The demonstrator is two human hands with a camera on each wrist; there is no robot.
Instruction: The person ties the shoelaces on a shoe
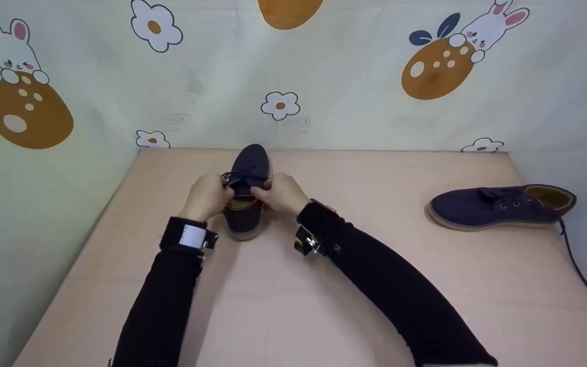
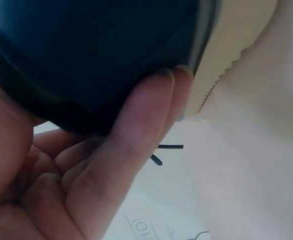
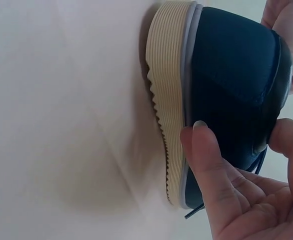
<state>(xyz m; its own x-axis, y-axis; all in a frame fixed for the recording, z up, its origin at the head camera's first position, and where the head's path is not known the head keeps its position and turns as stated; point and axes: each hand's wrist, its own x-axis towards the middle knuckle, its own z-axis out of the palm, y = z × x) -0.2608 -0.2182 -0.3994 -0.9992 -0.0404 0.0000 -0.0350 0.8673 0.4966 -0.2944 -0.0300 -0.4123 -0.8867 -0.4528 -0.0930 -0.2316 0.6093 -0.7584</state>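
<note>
A dark navy lace-up shoe with a tan sole stands on the table, toe toward the back wall, heel nearer me. My left hand grips its left side beside the opening, thumb at the edge and fingers along the outside. On the opposite side, my right hand holds the upper the same way, its fingertips touching the side just above the sole in the right wrist view. Between the hands the laces lie across the front of the opening. The right wrist view also shows a lace end below the shoe.
A second navy shoe lies at the table's right side, toe pointing left. Beside its heel a black cable runs toward the right edge. Behind the table hangs a patterned cloth, which also covers the sides.
</note>
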